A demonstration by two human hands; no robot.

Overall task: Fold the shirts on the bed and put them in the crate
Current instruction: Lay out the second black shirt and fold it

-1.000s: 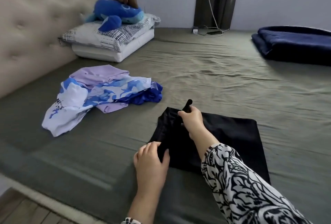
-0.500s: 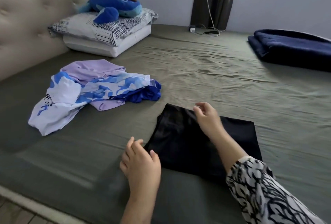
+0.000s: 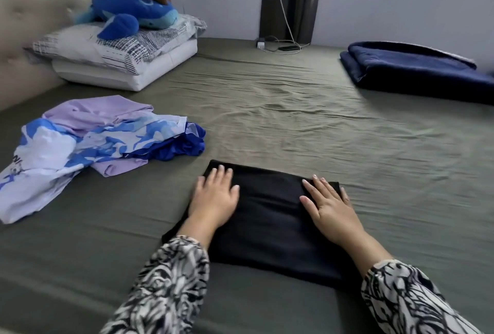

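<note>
Two hands lie flat on one folded black shirt (image 3: 270, 216), palms down, fingers straight and holding nothing. The left hand (image 3: 215, 197) presses the shirt's left part, its fingertips close to the far left corner; the right hand (image 3: 330, 206) presses the right part, its fingertips at the far right edge. Both sleeves (image 3: 165, 291) carry a black-and-white swirl print. The shirt lies as a neat dark rectangle on the olive green bed sheet (image 3: 294, 120), near the bed's front edge.

Left of the left hand and a little farther off lies one loose heap of unfolded shirts. Three can be counted in it: a white and blue patterned shirt (image 3: 56, 157) on top, a lilac shirt (image 3: 93, 112) under it, and a deep blue shirt (image 3: 184, 145) bunched at the end nearest the hands.

Beyond the heap, two stacked pillows (image 3: 125, 55) rest against the tufted headboard (image 3: 32, 13), with one blue plush toy (image 3: 131, 11) on top. Far beyond the right hand lies one folded navy blanket (image 3: 417, 69). At the bed's far edge, between them, one cable (image 3: 280, 13) hangs down the wall to a phone (image 3: 288, 47).
</note>
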